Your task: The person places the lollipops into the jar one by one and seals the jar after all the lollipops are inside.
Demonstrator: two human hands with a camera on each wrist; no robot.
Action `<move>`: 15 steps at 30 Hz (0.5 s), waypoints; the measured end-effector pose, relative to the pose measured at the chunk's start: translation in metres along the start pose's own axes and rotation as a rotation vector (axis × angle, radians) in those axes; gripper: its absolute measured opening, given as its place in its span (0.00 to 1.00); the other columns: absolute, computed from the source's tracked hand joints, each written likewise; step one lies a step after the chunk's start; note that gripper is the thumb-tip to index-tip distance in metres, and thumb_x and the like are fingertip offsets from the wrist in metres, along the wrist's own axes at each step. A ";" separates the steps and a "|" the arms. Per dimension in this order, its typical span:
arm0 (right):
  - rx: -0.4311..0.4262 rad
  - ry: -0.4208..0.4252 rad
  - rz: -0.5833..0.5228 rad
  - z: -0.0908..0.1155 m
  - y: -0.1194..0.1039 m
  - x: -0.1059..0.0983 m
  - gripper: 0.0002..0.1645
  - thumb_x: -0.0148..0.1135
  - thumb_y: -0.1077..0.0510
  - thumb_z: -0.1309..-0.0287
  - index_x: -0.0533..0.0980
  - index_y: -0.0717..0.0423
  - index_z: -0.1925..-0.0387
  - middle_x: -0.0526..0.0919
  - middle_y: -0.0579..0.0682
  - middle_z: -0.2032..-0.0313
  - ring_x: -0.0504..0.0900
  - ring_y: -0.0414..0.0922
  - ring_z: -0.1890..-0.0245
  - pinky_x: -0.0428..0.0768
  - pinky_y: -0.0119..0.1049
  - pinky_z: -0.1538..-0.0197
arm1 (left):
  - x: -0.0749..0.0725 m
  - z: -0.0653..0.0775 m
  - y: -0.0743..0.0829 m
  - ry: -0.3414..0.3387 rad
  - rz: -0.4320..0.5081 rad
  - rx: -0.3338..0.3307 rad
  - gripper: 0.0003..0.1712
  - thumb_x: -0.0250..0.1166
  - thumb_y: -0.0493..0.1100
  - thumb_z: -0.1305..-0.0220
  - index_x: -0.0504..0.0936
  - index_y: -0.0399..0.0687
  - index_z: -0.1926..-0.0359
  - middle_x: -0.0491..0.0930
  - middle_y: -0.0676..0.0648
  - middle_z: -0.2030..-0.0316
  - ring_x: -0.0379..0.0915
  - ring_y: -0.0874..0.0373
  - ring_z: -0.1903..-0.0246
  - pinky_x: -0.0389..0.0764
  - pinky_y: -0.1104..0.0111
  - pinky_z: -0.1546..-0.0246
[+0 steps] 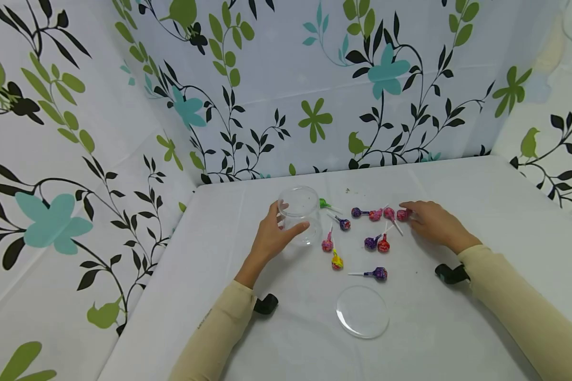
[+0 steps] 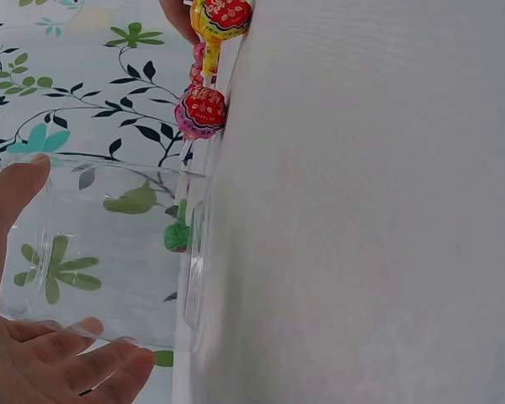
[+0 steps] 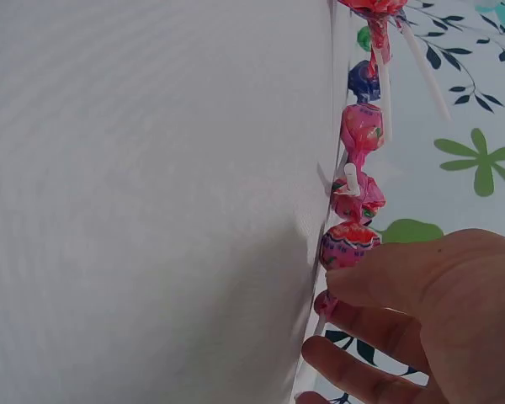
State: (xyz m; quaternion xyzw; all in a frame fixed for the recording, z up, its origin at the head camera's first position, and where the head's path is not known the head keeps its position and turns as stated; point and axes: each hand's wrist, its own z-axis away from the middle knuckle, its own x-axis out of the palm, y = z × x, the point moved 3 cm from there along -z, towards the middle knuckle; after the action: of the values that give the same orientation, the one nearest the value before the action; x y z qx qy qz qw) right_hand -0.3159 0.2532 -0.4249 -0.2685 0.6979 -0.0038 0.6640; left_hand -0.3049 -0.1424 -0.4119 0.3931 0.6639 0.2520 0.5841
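Note:
In the head view my left hand [image 1: 273, 233] holds a clear plastic jar [image 1: 299, 214] upright, thumb on the near side and fingers round the far side. The left wrist view shows the jar's [image 2: 118, 252] base at the table. My right hand [image 1: 436, 225] pinches a pink-wrapped lollipop [image 1: 402, 215] at the right end of the scattered lollipops; in the right wrist view the thumb lies against its wrapper [image 3: 349, 244]. Beside the jar are a green lollipop [image 1: 324, 203], a pink one [image 1: 327, 244] and a yellow one [image 1: 337, 261].
A round clear lid [image 1: 362, 312] lies on the white table [image 1: 305, 344] nearer me. Between the hands are several more lollipops, among them a purple one [image 1: 379, 273] and a red one [image 1: 383, 244]. Patterned curtains [image 1: 276, 95] stand behind and at the sides.

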 end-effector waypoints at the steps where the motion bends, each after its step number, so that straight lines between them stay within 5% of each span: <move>1: 0.016 0.002 -0.008 0.000 0.001 0.000 0.26 0.61 0.68 0.33 0.74 0.72 0.35 0.79 0.71 0.43 0.75 0.71 0.40 0.70 0.67 0.38 | 0.000 0.000 0.000 -0.004 -0.001 0.001 0.59 0.74 0.68 0.41 0.56 0.47 0.20 0.67 0.45 0.26 0.68 0.44 0.31 0.74 0.53 0.37; 15: 0.098 0.039 -0.142 0.005 0.005 -0.002 0.12 0.66 0.65 0.32 0.82 0.70 0.51 0.84 0.61 0.59 0.79 0.58 0.58 0.79 0.59 0.49 | 0.002 0.005 0.002 -0.028 -0.006 0.001 0.59 0.75 0.67 0.41 0.55 0.50 0.20 0.66 0.45 0.26 0.67 0.43 0.30 0.74 0.51 0.38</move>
State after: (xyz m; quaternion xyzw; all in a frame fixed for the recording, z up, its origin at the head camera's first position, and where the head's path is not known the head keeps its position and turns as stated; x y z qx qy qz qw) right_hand -0.3129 0.2604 -0.4256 -0.2844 0.6887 -0.0905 0.6608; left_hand -0.2995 -0.1403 -0.4126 0.3950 0.6569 0.2443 0.5940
